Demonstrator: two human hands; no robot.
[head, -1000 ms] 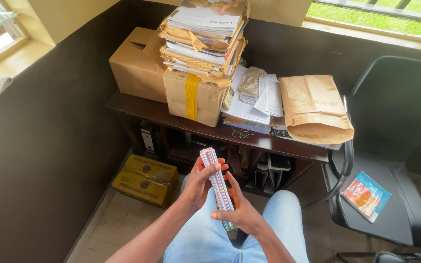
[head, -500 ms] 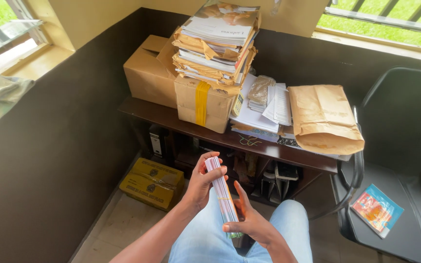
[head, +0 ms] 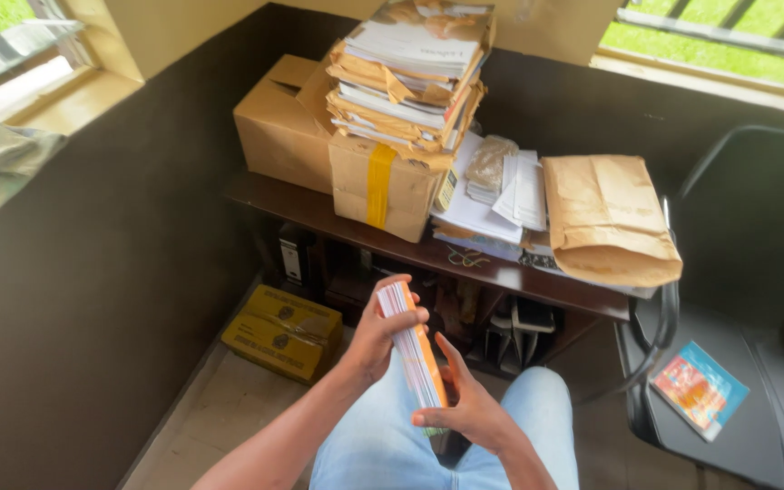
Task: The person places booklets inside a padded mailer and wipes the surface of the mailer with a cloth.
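- My left hand and right hand both clench a banded stack of cards above my lap, before the cluttered bench.
- Any slackened grip risks cards fanning out, sliding floorward.

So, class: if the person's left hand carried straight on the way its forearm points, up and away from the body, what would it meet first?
Probably the front edge of the dark wooden table, beyond the left hand gripping the stack of booklets; depth is unclear.
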